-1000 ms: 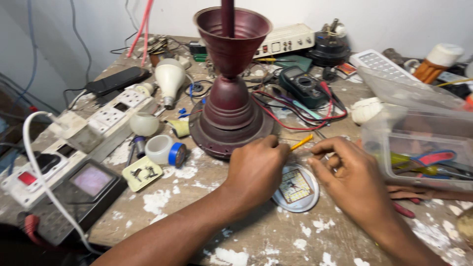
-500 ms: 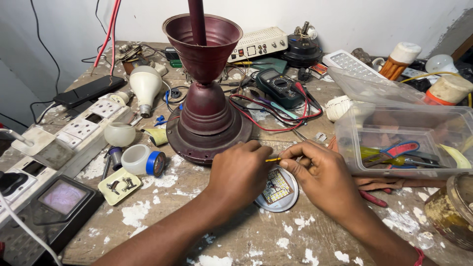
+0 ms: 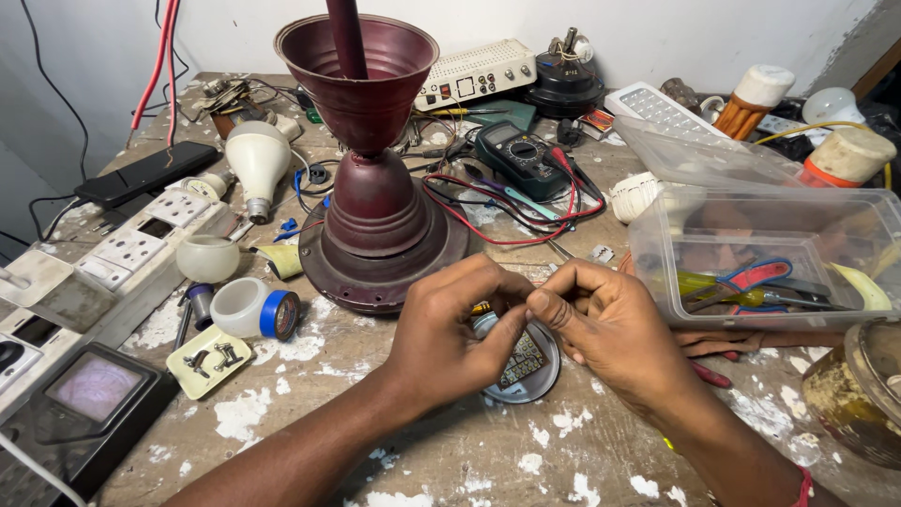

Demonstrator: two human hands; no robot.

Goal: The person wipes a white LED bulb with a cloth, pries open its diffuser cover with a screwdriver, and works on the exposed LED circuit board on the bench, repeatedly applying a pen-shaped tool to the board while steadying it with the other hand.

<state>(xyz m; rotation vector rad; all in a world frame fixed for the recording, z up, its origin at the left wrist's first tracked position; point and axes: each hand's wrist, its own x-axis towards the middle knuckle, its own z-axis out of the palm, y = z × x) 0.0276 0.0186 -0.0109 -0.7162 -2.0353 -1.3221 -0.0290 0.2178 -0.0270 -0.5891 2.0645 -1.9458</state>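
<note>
We see a worn wooden bench (image 3: 450, 469) flecked with white paint (patchy all over). At twelve o'clock rises a pale plaster wall (image 3: 676, 28); at nine o'clock, a greyer wall (image 3: 38, 113). Light falls evenly.

Fan housing (image 3: 375, 225) at 12 o'clock of the hands: dark red painted metal, dull sheen; round disc (image 3: 526, 366) beneath them: shiny metal rim; storage box (image 3: 657, 253) at 3 o'clock: clear smooth plastic; table (image 3: 450, 451): rough, paint-flecked wood.

Maroon fan housing (image 3: 375, 225) and plastic tub (image 3: 770, 253) flank the hands.
</note>
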